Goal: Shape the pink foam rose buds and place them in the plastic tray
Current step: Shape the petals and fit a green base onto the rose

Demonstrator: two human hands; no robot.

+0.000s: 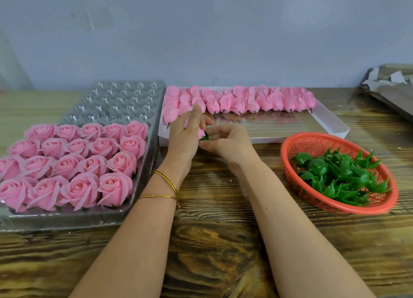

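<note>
My left hand [183, 137] is wrapped around a pink foam rose bud [200, 131], mostly hidden by the fingers. My right hand [225, 139] pinches the green calyx [205, 136] at the bud's base. Both hands hover over the table just in front of a white cardboard box [330, 121] holding rows of unshaped pink buds [245, 100]. To the left lies the clear plastic tray [125, 99], its near rows filled with opened pink roses [73, 163] and its far cups bare.
A red plastic basket [312, 141] of green calyxes [339, 174] sits at the right on the wooden table [212, 242]. Grey cardboard scraps [391, 81] lie at the far right. A grey wall stands behind. Gold bangles circle my left wrist.
</note>
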